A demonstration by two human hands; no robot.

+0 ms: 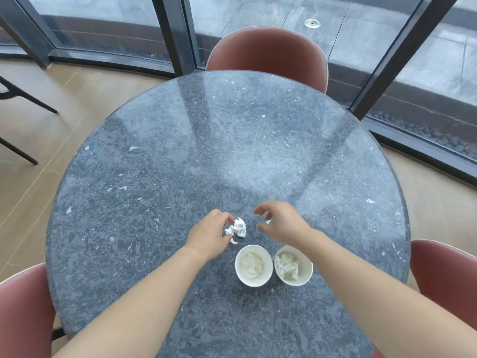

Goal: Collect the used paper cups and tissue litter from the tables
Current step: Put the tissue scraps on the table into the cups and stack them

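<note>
Two white paper cups stand side by side on the round dark stone table (180,151), near its front. The left cup (254,265) and the right cup (293,266) each hold crumpled tissue. Just beyond them lies a crumpled white tissue (238,228), and my left hand (210,235) curls its fingers and thumb round its left side. My right hand (280,223) hovers to the right of it, fingers curved, with a tiny white tissue scrap (268,221) pinched at its fingertips. A small shred (233,241) lies by my left thumb.
Three reddish chairs surround the table: one at the far side (268,52), one at the near left (23,313), one at the near right (444,275). Dark-framed windows curve behind. Black chair legs (18,120) stand on the tan floor at left.
</note>
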